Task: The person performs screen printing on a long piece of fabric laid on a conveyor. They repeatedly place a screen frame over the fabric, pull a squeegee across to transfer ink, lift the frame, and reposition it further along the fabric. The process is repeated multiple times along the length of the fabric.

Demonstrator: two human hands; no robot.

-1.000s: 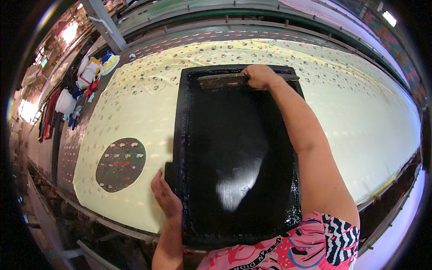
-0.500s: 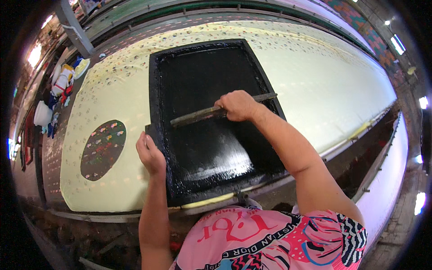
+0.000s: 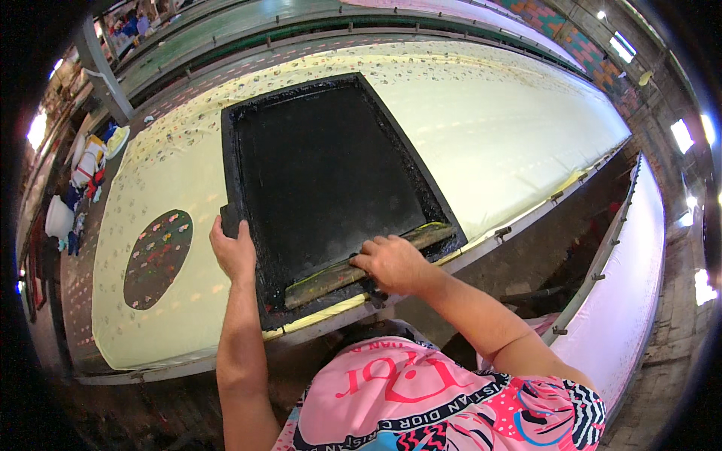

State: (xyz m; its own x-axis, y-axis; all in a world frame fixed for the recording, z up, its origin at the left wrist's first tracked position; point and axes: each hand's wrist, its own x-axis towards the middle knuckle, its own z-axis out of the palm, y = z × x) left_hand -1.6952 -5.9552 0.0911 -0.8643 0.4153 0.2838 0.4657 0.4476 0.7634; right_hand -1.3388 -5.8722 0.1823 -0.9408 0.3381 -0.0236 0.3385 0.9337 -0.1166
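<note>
A large black printing screen frame (image 3: 323, 173), wet with black ink, lies flat on pale yellow patterned cloth (image 3: 511, 135) stretched over a long table. My right hand (image 3: 391, 264) grips a long wooden squeegee (image 3: 331, 276) that rests across the frame's near end, smeared with black and yellow. My left hand (image 3: 235, 252) presses on the frame's left edge near the front corner, fingers curled over the rim.
A dark oval printed patch (image 3: 156, 259) sits on the cloth left of the frame. Buckets, containers and bags (image 3: 83, 180) crowd the far left. A grey post (image 3: 101, 71) rises behind. Another cloth-covered table (image 3: 639, 278) runs along the right, across an aisle.
My right hand has drawn the squeegee from the frame's far end down to its near end. My left hand has stayed on the left edge.
</note>
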